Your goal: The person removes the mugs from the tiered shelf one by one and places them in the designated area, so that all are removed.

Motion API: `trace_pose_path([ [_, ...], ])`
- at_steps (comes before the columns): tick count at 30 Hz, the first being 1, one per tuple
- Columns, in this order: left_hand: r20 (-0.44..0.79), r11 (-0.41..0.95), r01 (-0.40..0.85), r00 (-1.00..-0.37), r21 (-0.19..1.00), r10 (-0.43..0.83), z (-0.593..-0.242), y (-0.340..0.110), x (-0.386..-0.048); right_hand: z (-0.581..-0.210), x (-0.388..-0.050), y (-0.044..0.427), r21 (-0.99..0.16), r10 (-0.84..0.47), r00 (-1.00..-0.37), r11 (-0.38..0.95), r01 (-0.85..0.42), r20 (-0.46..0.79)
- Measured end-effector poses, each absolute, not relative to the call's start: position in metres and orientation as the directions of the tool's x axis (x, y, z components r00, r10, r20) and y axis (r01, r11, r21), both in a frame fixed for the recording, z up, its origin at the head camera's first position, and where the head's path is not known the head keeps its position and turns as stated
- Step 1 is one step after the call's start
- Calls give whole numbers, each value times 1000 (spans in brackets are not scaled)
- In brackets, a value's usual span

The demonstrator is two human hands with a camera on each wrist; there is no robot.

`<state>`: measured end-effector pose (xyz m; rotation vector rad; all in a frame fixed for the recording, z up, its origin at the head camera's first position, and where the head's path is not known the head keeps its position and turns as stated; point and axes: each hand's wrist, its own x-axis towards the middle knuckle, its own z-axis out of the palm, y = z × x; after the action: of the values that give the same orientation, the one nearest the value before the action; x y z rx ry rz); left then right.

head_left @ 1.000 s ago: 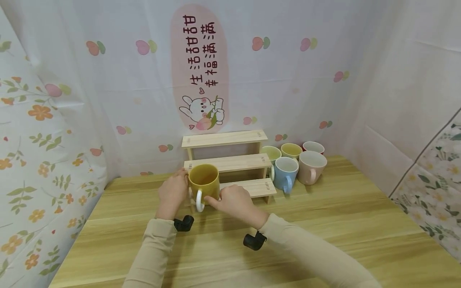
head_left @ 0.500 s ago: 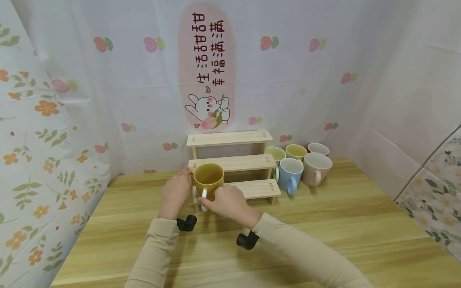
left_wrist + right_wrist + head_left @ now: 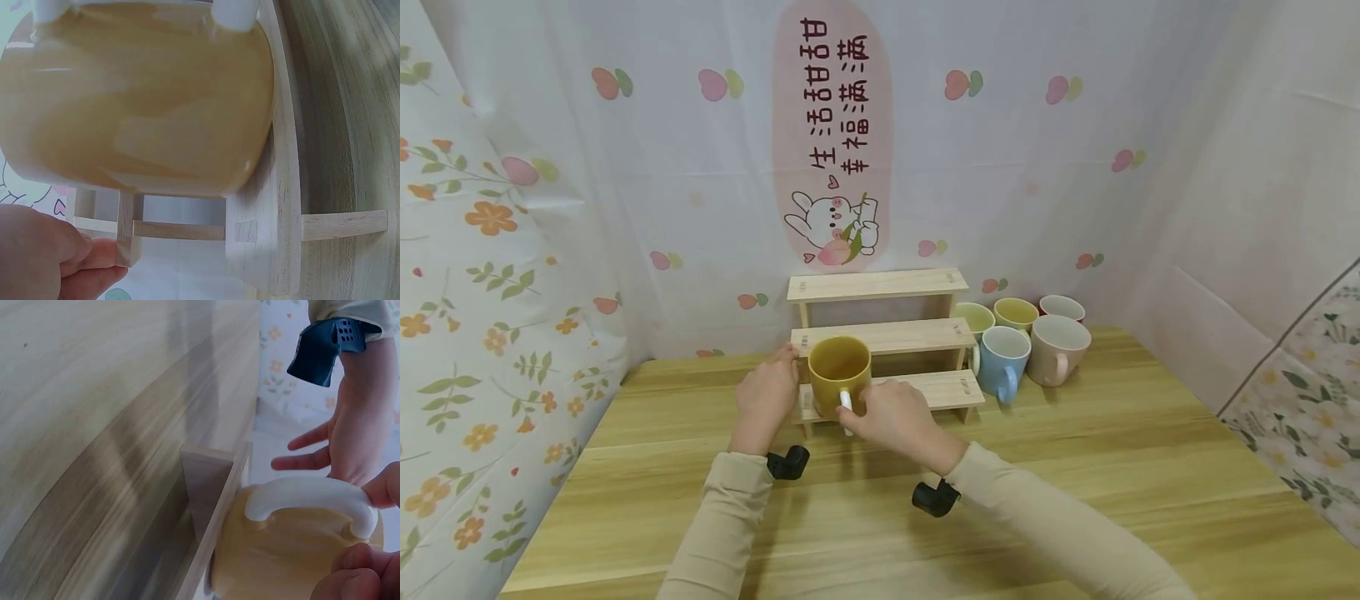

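A mustard-yellow mug (image 3: 831, 392) with a white handle (image 3: 306, 495) sits at the left part of the lowest step of a three-step wooden shelf (image 3: 917, 335). Its handle faces the front. My right hand (image 3: 898, 417) holds the mug from the right, thumb on the handle and curled fingers against the body. With its fingertips, my left hand (image 3: 767, 400) pinches the left end of the middle step, as the left wrist view shows close up. The mug's far side is hidden.
Right of the shelf stands a cluster of mugs: a blue mug (image 3: 1002, 362), a pink mug (image 3: 1056, 354), and several behind them, partly hidden. The wooden table (image 3: 850, 533) stretches in front. Printed cloth (image 3: 715, 183) hangs behind and on both sides.
The mug has turned, its handle swinging from front left to slightly right of front, and has slid a little rightward along the step. My left hand stays on the shelf. The head view has shifted.
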<state>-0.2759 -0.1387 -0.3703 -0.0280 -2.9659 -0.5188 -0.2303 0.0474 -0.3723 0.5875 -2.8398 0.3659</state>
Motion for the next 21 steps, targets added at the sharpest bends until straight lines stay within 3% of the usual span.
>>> trace_pose_path([
  [10,115,944,38,-993,327,0,-370,-139,-276,-379,-243,64,-170,-349,-877,892,-418,329],
  [21,137,944,76,-990,321,33,-371,-140,-275,-378,-255,70,-167,-435,-867,862,-479,245],
])
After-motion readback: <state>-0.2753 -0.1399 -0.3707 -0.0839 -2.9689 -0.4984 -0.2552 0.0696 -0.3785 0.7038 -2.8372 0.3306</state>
